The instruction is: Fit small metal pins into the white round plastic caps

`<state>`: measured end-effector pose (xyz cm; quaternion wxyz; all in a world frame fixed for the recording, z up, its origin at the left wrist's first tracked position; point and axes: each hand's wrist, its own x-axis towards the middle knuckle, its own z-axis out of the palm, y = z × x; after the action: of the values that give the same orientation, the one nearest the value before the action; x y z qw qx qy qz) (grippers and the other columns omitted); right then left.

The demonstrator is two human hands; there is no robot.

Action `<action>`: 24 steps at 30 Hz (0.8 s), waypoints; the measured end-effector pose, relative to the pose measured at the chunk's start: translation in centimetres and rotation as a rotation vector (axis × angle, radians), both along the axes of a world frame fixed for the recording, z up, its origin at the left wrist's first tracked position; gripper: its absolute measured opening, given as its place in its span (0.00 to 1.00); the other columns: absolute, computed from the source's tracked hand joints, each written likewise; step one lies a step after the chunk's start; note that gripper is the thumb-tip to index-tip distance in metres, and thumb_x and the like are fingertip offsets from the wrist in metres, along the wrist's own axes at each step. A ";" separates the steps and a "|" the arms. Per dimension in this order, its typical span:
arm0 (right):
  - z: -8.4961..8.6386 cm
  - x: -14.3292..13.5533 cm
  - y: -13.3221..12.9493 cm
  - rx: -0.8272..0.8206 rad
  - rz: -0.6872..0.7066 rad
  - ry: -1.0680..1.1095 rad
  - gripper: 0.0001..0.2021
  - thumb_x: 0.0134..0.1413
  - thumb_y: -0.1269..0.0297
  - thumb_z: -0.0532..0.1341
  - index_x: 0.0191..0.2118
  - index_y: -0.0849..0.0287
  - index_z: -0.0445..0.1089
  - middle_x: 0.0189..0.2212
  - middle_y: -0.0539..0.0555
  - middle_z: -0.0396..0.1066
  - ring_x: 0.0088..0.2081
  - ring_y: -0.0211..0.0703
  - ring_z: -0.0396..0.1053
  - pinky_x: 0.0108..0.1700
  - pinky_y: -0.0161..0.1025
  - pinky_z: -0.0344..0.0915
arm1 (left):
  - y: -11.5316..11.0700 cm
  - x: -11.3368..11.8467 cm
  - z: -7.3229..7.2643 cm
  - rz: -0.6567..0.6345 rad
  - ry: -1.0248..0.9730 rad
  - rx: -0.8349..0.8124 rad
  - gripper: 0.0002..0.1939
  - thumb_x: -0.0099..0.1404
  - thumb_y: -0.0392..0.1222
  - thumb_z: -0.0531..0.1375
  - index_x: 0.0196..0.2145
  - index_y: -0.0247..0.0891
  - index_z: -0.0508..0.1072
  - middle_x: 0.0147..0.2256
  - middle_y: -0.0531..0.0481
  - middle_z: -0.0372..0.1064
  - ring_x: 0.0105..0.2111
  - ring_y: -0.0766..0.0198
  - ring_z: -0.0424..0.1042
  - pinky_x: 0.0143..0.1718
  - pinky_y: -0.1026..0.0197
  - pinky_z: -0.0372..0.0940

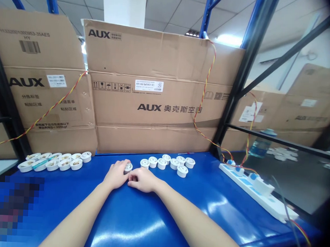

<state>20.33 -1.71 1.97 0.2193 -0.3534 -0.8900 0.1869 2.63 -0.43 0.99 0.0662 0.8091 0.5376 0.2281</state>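
My left hand (117, 173) rests on the blue table with its fingers curled round a small round white plastic piece (128, 168). Part of that piece is covered by the fingers. Close on its right, my right hand (143, 180) is closed, thumb and fingertips together; whatever they pinch, if anything, is hidden. Beyond the right hand stand several similar white round pieces (161, 164) in loose rows. Farther left is a group of shallow white round cups (52, 164) holding small brass-coloured parts, with a teal stick-like thing (40, 164) lying across some.
Cardboard boxes (158, 138) wall off the back of the blue table (126, 224). A white power strip (258, 194) with plugs lies at the right, by a black rack post (233, 90). Twisted red-yellow wires (202, 99) hang over the cardboard. A blue bottle (262, 143) stands beyond.
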 end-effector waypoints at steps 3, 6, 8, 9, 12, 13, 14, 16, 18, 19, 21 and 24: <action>-0.1 0.0 0.1 -0.002 0.005 0.003 0.02 0.49 0.67 0.63 0.30 0.58 0.73 0.25 0.48 0.72 0.26 0.35 0.64 0.30 0.32 0.56 | 0.0 0.0 0.0 0.001 -0.002 -0.001 0.19 0.60 0.42 0.58 0.50 0.45 0.67 0.47 0.45 0.71 0.48 0.51 0.67 0.48 0.52 0.59; -0.1 0.0 0.1 0.006 0.007 0.002 0.02 0.50 0.67 0.62 0.30 0.58 0.72 0.25 0.47 0.71 0.25 0.35 0.63 0.30 0.32 0.56 | 0.0 0.0 0.1 0.000 0.002 -0.009 0.20 0.60 0.42 0.57 0.51 0.45 0.67 0.47 0.45 0.71 0.49 0.51 0.67 0.48 0.52 0.59; -0.1 0.0 0.1 0.010 0.004 -0.001 0.02 0.50 0.67 0.62 0.29 0.58 0.72 0.25 0.47 0.71 0.25 0.35 0.63 0.30 0.32 0.56 | 0.0 0.0 0.1 -0.002 0.003 -0.008 0.20 0.60 0.43 0.57 0.51 0.45 0.66 0.48 0.44 0.71 0.49 0.50 0.67 0.48 0.51 0.59; -0.1 0.0 0.1 0.010 0.002 -0.002 0.02 0.49 0.67 0.62 0.29 0.59 0.72 0.25 0.47 0.71 0.25 0.35 0.63 0.30 0.32 0.56 | 0.0 0.0 0.1 -0.003 0.003 -0.006 0.20 0.60 0.43 0.57 0.51 0.45 0.66 0.48 0.44 0.71 0.50 0.50 0.66 0.48 0.51 0.59; 0.0 0.0 0.0 0.003 0.003 0.002 0.02 0.49 0.67 0.63 0.30 0.59 0.72 0.26 0.48 0.72 0.26 0.36 0.64 0.30 0.32 0.56 | 0.0 0.0 0.0 -0.003 0.007 -0.002 0.19 0.60 0.43 0.57 0.51 0.45 0.66 0.48 0.45 0.71 0.50 0.50 0.66 0.48 0.51 0.59; 0.0 0.0 0.0 0.001 0.004 0.007 0.02 0.49 0.68 0.63 0.30 0.59 0.73 0.26 0.48 0.72 0.27 0.36 0.64 0.31 0.32 0.56 | 0.0 0.0 0.0 -0.001 0.009 -0.001 0.19 0.60 0.43 0.57 0.51 0.45 0.66 0.48 0.45 0.71 0.50 0.50 0.67 0.48 0.52 0.59; 0.1 0.0 -0.1 -0.001 0.004 0.010 0.02 0.49 0.67 0.63 0.30 0.59 0.73 0.26 0.48 0.72 0.27 0.36 0.65 0.31 0.32 0.56 | 0.0 0.0 0.0 0.000 0.010 0.000 0.19 0.60 0.43 0.57 0.50 0.45 0.66 0.48 0.45 0.71 0.49 0.50 0.67 0.48 0.52 0.59; 0.1 0.0 -0.1 -0.003 0.003 0.009 0.02 0.49 0.68 0.63 0.30 0.59 0.72 0.26 0.48 0.72 0.27 0.36 0.64 0.31 0.32 0.56 | 0.0 0.0 0.0 0.000 0.012 -0.001 0.19 0.60 0.43 0.57 0.50 0.45 0.67 0.47 0.44 0.71 0.49 0.50 0.67 0.48 0.52 0.59; 0.1 0.0 -0.1 -0.005 0.004 0.000 0.02 0.49 0.68 0.62 0.30 0.59 0.72 0.26 0.48 0.72 0.26 0.35 0.64 0.30 0.32 0.56 | 0.0 0.1 0.1 0.003 0.016 -0.009 0.19 0.61 0.43 0.57 0.50 0.44 0.66 0.48 0.44 0.71 0.49 0.50 0.67 0.48 0.52 0.59; 0.1 0.0 -0.1 -0.006 0.005 -0.005 0.02 0.49 0.67 0.62 0.30 0.59 0.72 0.26 0.48 0.72 0.26 0.35 0.64 0.30 0.32 0.55 | 0.0 0.1 0.1 0.007 0.021 -0.016 0.19 0.61 0.44 0.57 0.51 0.44 0.66 0.48 0.45 0.70 0.49 0.51 0.67 0.48 0.52 0.59; 0.1 0.0 0.0 -0.007 0.005 -0.013 0.02 0.50 0.67 0.62 0.30 0.59 0.72 0.26 0.48 0.71 0.26 0.35 0.63 0.30 0.31 0.55 | -0.1 0.1 0.2 0.014 0.030 -0.031 0.19 0.61 0.44 0.57 0.51 0.45 0.66 0.48 0.45 0.70 0.50 0.52 0.66 0.48 0.53 0.58; 0.1 0.0 0.0 -0.009 0.000 -0.031 0.03 0.50 0.67 0.62 0.31 0.59 0.72 0.26 0.48 0.72 0.27 0.35 0.64 0.31 0.31 0.55 | -0.1 0.1 0.2 0.016 0.035 -0.037 0.20 0.61 0.43 0.56 0.51 0.45 0.65 0.49 0.46 0.70 0.50 0.52 0.66 0.49 0.54 0.58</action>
<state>20.31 -1.73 2.09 0.2039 -0.3571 -0.8925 0.1852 2.75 -0.49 1.20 0.0700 0.8072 0.5494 0.2044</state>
